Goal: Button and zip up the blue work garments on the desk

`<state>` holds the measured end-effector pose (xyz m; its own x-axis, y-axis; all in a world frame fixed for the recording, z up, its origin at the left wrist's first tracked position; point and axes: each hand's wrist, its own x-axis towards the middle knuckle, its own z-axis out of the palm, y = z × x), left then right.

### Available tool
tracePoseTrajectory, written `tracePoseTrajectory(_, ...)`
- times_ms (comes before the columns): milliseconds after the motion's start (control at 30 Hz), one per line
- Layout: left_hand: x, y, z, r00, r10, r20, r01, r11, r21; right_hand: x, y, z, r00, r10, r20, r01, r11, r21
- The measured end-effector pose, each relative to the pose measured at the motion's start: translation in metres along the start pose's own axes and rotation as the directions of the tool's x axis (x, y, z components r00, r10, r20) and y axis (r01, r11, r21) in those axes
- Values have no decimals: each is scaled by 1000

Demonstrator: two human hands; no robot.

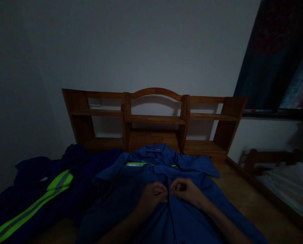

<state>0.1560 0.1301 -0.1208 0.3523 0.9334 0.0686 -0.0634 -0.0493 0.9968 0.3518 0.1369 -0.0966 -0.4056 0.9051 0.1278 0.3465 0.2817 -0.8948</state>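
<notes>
Blue reflective-striped work jacket (178, 214): lower centre of frame, spread flat. Left hand (152, 196) and right hand (189, 192) pinch its front placket (169, 211). Judged from here, material is soft, light; grip placket edges.

Wooden tabletop (243, 189): blue jacket (143, 178) spread out, darker blue striped garment (67, 200) at left, shelf unit (155, 119) at back

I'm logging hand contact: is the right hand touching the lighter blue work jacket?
Touching. In the head view, the right hand pinches the lighter blue work jacket at its front edge.
</notes>
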Motion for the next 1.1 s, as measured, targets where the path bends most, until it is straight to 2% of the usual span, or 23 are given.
tracePoseTrajectory(233,1,-4,-1,995,-93,-32,90,994,-67,0,4,3,1000,11,-14,-11,1000,2)
tracePoseTrajectory(433,3,-8,-2,998,-58,-31,56,996,-63,2,7,8,999,3,-35,-3,1000,-5)
tracePoseTrajectory(667,-1,0,4,997,-33,-70,31,999,-38,3,9,10,1000,-7,-18,7,1000,-8)
tracePoseTrajectory(800,-1,-3,3,993,-98,-68,88,988,-129,1,11,12,999,-37,-20,36,999,-16)
tracePoseTrajectory(967,1,-2,2,963,-266,-48,244,931,-270,-2,10,17,997,-72,-12,71,996,-44)
tracePoseTrajectory(1100,2,-1,5,961,-269,-65,244,935,-259,-6,4,21,993,-117,-27,114,990,-88)
